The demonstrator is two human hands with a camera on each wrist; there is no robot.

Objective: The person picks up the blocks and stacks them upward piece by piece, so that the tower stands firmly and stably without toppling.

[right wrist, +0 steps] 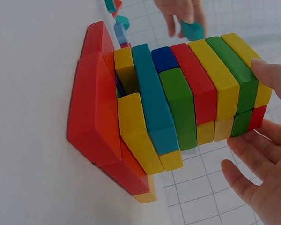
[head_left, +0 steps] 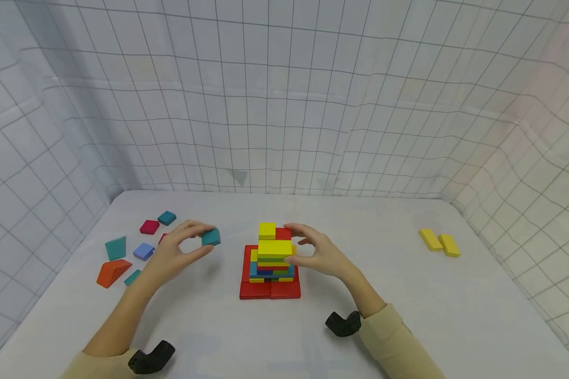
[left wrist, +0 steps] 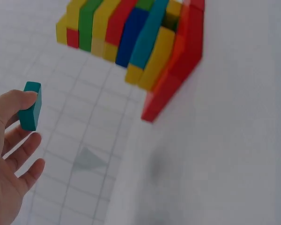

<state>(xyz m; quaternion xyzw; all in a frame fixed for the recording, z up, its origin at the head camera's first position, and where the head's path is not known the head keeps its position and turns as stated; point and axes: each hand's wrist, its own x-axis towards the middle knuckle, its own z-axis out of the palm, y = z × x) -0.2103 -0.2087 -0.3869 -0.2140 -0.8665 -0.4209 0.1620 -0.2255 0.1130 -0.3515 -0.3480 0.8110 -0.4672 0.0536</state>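
My left hand (head_left: 170,252) pinches a small teal block (head_left: 211,237) between thumb and fingers, raised above the table left of the tower. In the left wrist view the block (left wrist: 31,107) stands on edge in that grip. A block tower (head_left: 274,250) of yellow, green, red and blue pieces rises from a base of flat red blocks (head_left: 255,291). My right hand (head_left: 322,255) holds the tower's top from the right. In the right wrist view its thumb (right wrist: 271,77) rests against the top yellow block (right wrist: 246,49), and fingertips reach the small red block (right wrist: 257,118).
Loose blocks lie at the left: an orange wedge (head_left: 113,272), a teal piece (head_left: 116,248), a light blue block (head_left: 144,251), a red block (head_left: 149,227) and a dark teal one (head_left: 167,218). Two yellow blocks (head_left: 430,240) lie far right. A gridded white curtain (head_left: 284,105) encloses the table.
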